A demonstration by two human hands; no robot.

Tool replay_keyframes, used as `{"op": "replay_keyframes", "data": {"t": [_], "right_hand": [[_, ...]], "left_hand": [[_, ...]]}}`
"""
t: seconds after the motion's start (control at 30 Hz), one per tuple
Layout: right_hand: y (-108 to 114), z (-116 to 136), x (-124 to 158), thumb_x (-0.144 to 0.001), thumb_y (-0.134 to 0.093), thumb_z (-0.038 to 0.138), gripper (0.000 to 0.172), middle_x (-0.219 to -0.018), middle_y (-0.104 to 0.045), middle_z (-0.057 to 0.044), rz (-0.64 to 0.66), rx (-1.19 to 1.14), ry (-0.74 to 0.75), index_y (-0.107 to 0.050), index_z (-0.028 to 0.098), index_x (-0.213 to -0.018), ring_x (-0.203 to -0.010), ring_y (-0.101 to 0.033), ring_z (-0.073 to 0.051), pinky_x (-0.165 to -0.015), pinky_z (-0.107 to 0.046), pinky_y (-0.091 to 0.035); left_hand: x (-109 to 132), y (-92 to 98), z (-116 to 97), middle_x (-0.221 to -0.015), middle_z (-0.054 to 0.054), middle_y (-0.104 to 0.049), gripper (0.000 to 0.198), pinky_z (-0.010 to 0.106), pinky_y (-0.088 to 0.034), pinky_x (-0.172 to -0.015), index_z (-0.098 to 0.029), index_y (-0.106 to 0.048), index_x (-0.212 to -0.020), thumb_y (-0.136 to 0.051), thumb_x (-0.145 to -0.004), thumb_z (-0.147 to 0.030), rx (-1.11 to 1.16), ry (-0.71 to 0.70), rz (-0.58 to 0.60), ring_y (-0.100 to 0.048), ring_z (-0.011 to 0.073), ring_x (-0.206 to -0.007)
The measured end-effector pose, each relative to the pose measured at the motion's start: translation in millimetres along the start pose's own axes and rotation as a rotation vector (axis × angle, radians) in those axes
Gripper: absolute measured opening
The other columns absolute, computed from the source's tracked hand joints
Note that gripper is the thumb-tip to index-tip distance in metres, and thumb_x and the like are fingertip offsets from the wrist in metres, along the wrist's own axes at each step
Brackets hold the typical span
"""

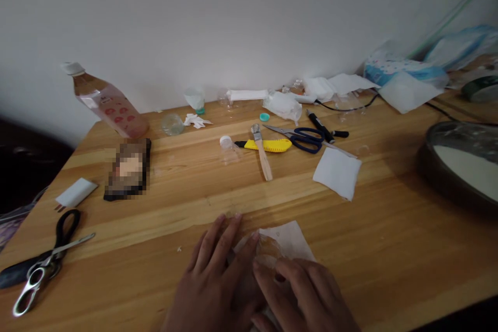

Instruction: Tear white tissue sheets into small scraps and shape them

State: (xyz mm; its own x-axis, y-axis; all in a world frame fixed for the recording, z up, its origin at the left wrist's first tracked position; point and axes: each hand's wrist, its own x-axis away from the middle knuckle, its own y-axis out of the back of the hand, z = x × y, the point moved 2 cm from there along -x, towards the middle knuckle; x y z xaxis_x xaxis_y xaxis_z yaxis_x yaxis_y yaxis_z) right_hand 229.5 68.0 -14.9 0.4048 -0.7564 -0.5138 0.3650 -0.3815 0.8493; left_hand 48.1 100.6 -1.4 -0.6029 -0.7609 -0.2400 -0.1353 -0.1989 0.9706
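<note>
Both my hands rest on the wooden table (389, 249) at its near edge. My left hand (218, 280) lies flat, fingers stretched out, pressing on a clear rounded plastic piece (267, 250) that sits on a white paper square (290, 241). My right hand (303, 295) is beside it, fingers curled down onto the same plastic piece and paper. What lies under the palms is hidden.
Black-handled scissors (46, 259) lie at the left, blue-handled scissors (303, 138), a yellow utility knife (268, 145), a small brush (262, 153) and a white paper square (337, 172) mid-table. A tilted drink bottle (107, 104) stands back left, a metal bowl (459, 161) at right.
</note>
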Motion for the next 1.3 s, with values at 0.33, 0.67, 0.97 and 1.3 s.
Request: {"op": "replay_keyframes", "data": {"t": [0.33, 0.67, 0.97, 1.3], "right_hand": [[-4.4, 2.4, 0.8, -0.105, -0.036, 0.037, 0.036, -0.1, -0.073, -0.01, -0.001, -0.018, -0.031, -0.068, 0.023, -0.113, -0.082, -0.064, -0.027, -0.076, -0.042, -0.044], [-3.5, 1.5, -0.2, -0.107, -0.034, 0.038, 0.04, -0.099, -0.075, -0.009, -0.002, 0.007, 0.013, -0.069, 0.021, -0.115, -0.082, -0.064, -0.025, -0.078, -0.041, -0.043], [-6.1, 2.0, -3.9, -0.107, -0.032, 0.037, 0.042, -0.095, -0.074, -0.008, -0.069, -0.021, -0.007, -0.071, 0.022, -0.108, -0.081, -0.062, -0.024, -0.077, -0.039, -0.041], [1.3, -1.0, 0.9, -0.108, -0.031, 0.038, 0.042, -0.097, -0.073, -0.006, -0.065, -0.091, 0.005, -0.07, 0.024, -0.113, -0.085, -0.064, -0.022, -0.08, -0.039, -0.044]], "left_hand": [[1.1, -4.7, 1.0, -0.162, 0.013, -0.034, 0.084, 0.055, -0.059, -0.095, -0.026, -0.045, -0.15, -0.07, -0.07, -0.025, 0.031, 0.02, 0.025, -0.035, 0.0372, -0.145], [0.3, -3.3, 0.6, -0.159, 0.014, -0.039, 0.081, 0.055, -0.059, -0.094, -0.025, -0.047, -0.148, -0.074, -0.072, -0.029, 0.032, 0.018, 0.014, -0.039, 0.0377, -0.143], [-0.8, -2.6, -0.4, -0.157, 0.015, -0.043, 0.081, 0.056, -0.059, -0.095, -0.026, -0.047, -0.147, -0.071, -0.069, -0.022, 0.048, 0.04, 0.025, -0.044, 0.0383, -0.141], [-1.4, -1.2, -0.4, -0.155, 0.017, -0.046, 0.077, 0.058, -0.06, -0.09, -0.026, -0.052, -0.143, -0.07, -0.068, -0.02, 0.078, 0.061, -0.015, -0.049, 0.0409, -0.138]]}}
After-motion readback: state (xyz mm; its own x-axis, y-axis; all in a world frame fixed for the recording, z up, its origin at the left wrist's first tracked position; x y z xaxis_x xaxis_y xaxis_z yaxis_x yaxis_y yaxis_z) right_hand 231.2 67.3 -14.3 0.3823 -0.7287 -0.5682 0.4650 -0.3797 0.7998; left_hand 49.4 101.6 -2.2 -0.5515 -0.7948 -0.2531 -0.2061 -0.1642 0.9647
